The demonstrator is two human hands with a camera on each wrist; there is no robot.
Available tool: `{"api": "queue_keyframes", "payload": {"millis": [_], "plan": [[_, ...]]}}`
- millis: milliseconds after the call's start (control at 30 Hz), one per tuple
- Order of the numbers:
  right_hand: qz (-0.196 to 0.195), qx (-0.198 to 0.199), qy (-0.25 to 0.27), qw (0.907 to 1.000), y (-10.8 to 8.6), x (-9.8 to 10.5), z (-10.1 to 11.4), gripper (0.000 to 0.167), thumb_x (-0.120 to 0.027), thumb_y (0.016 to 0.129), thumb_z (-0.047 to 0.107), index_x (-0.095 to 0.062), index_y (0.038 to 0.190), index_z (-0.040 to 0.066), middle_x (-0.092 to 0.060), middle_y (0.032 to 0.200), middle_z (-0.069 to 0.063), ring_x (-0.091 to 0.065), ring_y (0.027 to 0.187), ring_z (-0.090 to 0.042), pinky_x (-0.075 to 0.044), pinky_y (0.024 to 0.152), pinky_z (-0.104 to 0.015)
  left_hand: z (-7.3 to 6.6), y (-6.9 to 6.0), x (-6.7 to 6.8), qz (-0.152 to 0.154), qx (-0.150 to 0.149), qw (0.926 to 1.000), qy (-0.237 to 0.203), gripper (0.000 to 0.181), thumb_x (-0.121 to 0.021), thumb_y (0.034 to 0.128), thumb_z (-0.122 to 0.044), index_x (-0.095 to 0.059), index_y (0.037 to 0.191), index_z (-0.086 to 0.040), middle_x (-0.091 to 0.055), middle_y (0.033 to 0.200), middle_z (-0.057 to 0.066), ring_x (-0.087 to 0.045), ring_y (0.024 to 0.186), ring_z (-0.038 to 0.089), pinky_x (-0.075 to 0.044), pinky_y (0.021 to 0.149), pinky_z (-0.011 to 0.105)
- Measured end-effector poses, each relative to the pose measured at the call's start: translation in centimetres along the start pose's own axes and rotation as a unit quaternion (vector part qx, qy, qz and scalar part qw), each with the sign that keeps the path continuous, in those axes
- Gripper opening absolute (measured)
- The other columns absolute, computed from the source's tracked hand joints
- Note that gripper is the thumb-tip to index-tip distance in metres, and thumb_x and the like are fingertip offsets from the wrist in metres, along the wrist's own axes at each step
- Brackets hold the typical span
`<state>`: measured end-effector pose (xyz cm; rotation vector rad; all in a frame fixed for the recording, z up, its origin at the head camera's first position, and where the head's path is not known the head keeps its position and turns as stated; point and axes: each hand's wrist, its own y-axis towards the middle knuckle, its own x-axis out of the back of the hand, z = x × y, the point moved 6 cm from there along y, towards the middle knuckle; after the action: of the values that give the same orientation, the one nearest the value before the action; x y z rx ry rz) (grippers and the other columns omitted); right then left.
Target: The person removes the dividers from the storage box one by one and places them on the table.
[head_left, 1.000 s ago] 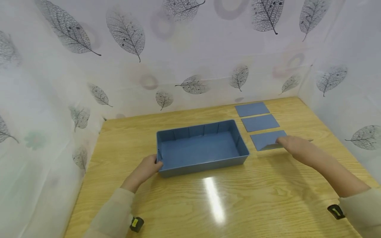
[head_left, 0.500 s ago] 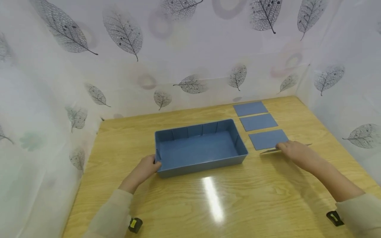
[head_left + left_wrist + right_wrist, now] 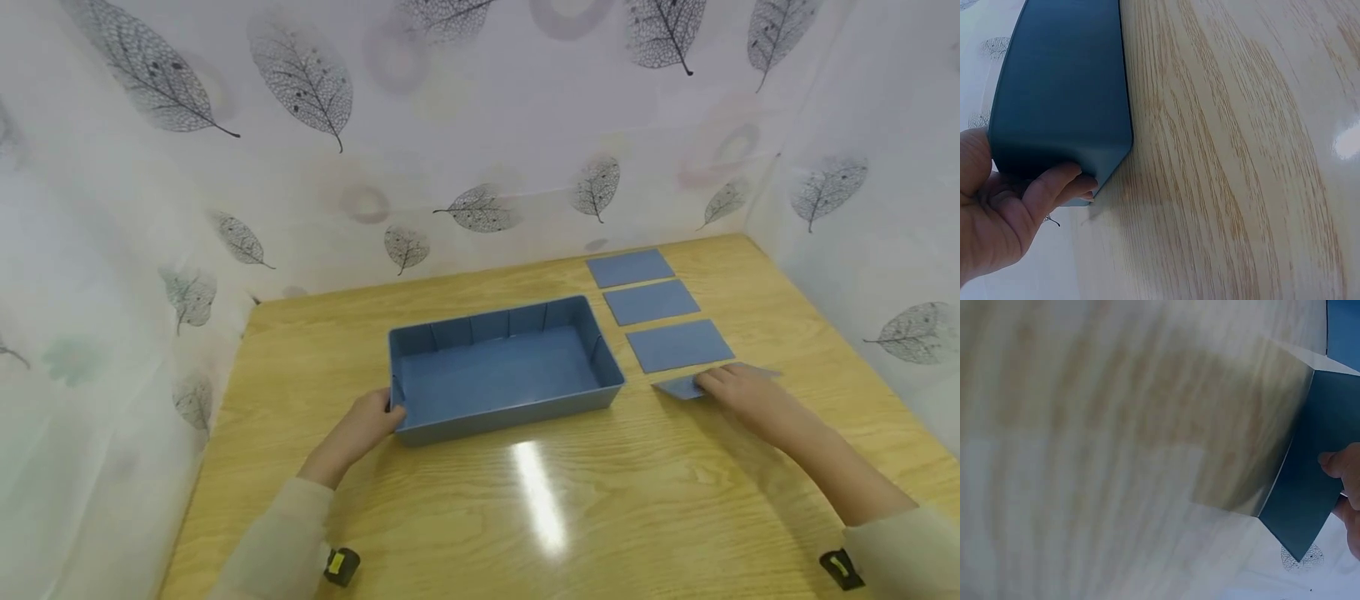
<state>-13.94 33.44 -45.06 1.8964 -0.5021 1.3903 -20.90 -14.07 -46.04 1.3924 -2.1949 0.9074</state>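
A shallow blue rectangular box stands on the table, with thin slots along its inner walls. My left hand grips its left end wall, thumb over the rim; in the left wrist view the fingers lie against the outside of the box. To the right of the box, my right hand pinches a flat blue divider panel, held tilted near the table. The right wrist view has the thumb on the face of this panel; part of the hand is cut off there.
Three similar blue panels lie flat in a column right of the box: a near one, a middle one and a far one. Leaf-patterned sheets enclose the back and sides of the wooden table.
My right hand has drawn its panel slightly toward me, off the near flat panel, and turned it from edge-on so its blue face shows. The left hand keeps its grip on the box.
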Motion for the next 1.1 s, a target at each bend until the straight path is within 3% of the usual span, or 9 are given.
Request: {"api": "queue_keyframes", "payload": {"millis": [233, 433, 733, 967, 1033, 1100], "plan": [[0.072, -0.048, 0.008, 0.9962, -1.0, -1.0, 0.8, 0.045, -0.068, 0.065, -0.013, -0.059, 0.109, -0.007, -0.061, 0.106, -0.022, -0.058, 0.095, -0.039, -0.05, 0.078, -0.047, 0.2, 0.1, 0.1, -0.002, -0.002, 1.0, 0.005, 0.01, -0.043, 0.0855, -0.011, -0.043, 0.076, -0.007, -0.041, 0.065, 0.002, -0.036, 0.056, 0.014, -0.033, 0.051, 0.028], [0.069, -0.049, 0.028, 0.996, -1.3, -1.3, 1.0, 0.04, -0.067, 0.071, -0.011, -0.062, 0.111, -0.008, -0.06, 0.11, -0.025, -0.058, 0.098, -0.041, -0.05, 0.078, -0.048, 0.4, 0.0, 0.3, 0.002, 0.0, 1.0, 0.005, 0.012, -0.043, 0.0861, -0.011, -0.042, 0.075, -0.007, -0.042, 0.065, 0.003, -0.036, 0.057, 0.015, -0.033, 0.052, 0.029], [0.141, -0.077, 0.119, 0.9799, -0.5, -1.2, 0.0, 0.038, -0.07, 0.074, 0.002, -0.064, 0.111, -0.007, -0.06, 0.111, -0.027, -0.057, 0.098, -0.044, -0.05, 0.077, -0.049, 0.6, 0.1, 0.4, -0.005, 0.005, 1.0, 0.003, 0.011, -0.044, 0.0868, -0.012, -0.045, 0.078, -0.007, -0.044, 0.067, 0.004, -0.042, 0.06, 0.015, -0.037, 0.054, 0.029], [0.141, -0.071, 0.117, 0.9806, 0.2, -1.3, -0.7, 0.033, -0.074, 0.075, 0.01, -0.066, 0.105, -0.002, -0.063, 0.106, -0.02, -0.061, 0.094, -0.039, -0.05, 0.077, -0.048, 0.8, 0.1, 0.3, -0.016, -0.011, 0.9991, 0.037, 0.018, -0.046, 0.093, -0.016, -0.048, 0.079, -0.006, -0.043, 0.065, 0.003, -0.044, 0.062, 0.016, -0.039, 0.057, 0.03], [0.141, -0.072, 0.108, 0.9814, 0.4, -1.3, -0.8, 0.034, -0.075, 0.075, 0.015, -0.066, 0.104, 0.0, -0.064, 0.104, -0.018, -0.062, 0.093, -0.037, -0.05, 0.077, -0.048, 0.8, 0.0, 0.3, -0.019, -0.025, 0.9983, 0.048, 0.022, -0.046, 0.0953, -0.019, -0.054, 0.085, -0.002, -0.051, 0.071, 0.007, -0.052, 0.068, 0.02, -0.045, 0.062, 0.033], [0.142, -0.08, 0.085, 0.983, 0.7, -1.1, -1.0, 0.035, -0.075, 0.076, 0.021, -0.066, 0.104, 0.002, -0.065, 0.103, -0.015, -0.063, 0.092, -0.036, -0.05, 0.075, -0.048, 0.8, -0.3, 0.5, -0.023, -0.036, 0.9974, 0.058, 0.033, -0.046, 0.0971, -0.027, -0.059, 0.102, 0.004, -0.063, 0.088, 0.016, -0.062, 0.084, 0.027, -0.051, 0.073, 0.038]]}}
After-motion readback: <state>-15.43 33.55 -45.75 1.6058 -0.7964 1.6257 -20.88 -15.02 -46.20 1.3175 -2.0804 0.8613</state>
